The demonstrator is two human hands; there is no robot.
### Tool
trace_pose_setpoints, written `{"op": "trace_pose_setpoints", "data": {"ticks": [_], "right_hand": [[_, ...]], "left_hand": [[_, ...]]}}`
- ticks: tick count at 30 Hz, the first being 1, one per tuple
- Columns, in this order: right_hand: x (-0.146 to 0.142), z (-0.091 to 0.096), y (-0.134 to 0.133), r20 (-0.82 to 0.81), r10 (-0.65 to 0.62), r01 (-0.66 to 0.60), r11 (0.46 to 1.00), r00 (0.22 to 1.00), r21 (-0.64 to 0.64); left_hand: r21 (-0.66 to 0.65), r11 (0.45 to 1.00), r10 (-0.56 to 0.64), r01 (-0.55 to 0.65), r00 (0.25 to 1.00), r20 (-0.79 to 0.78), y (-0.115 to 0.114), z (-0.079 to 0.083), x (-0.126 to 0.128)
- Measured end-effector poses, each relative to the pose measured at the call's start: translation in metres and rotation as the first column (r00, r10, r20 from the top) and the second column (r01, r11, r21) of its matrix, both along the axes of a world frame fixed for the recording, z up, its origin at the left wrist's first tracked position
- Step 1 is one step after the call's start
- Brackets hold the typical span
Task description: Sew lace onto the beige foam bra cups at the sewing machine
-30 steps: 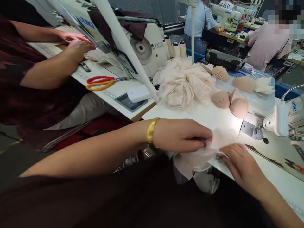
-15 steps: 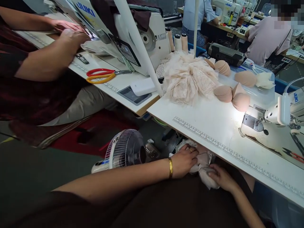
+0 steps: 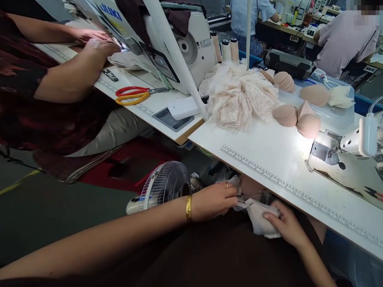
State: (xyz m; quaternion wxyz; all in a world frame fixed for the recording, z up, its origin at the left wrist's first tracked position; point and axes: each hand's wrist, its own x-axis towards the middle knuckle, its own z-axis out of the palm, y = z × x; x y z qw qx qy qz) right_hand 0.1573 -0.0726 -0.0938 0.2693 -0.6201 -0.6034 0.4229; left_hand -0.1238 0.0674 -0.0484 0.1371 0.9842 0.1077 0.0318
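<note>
Below the table's front edge, in my lap, a pale bra piece (image 3: 261, 220) of thin, soft fabric is stretched between my hands. My right hand (image 3: 285, 222) is closed on its cup-shaped right part, thumb on top. My left hand (image 3: 214, 200), with a ring and a gold bangle, pinches its left end; the fingertips are partly hidden. More pale fabric (image 3: 249, 185) lies behind my hands, partly under the table.
On the white table (image 3: 239, 153) are a heap of cream lace (image 3: 239, 95), stacked beige cups (image 3: 285, 115) and a lit sewing machine (image 3: 350, 143). A fan (image 3: 166, 183) stands left of my lap. A co-worker (image 3: 68, 83) sews at left; scissors (image 3: 134, 95) lie nearby.
My left hand has drawn back to the left, pulling the fabric taut. My right hand now grips the cup part more fully. The view has shifted slightly.
</note>
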Motion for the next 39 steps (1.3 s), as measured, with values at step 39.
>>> {"op": "trace_pose_setpoints", "data": {"ticks": [39], "right_hand": [[-0.001, -0.026, -0.067, 0.164, 0.214, -0.177, 0.961, 0.963, -0.212]], "left_hand": [[-0.470, 0.871, -0.209, 0.144, 0.974, -0.089, -0.054, -0.064, 0.102]]}}
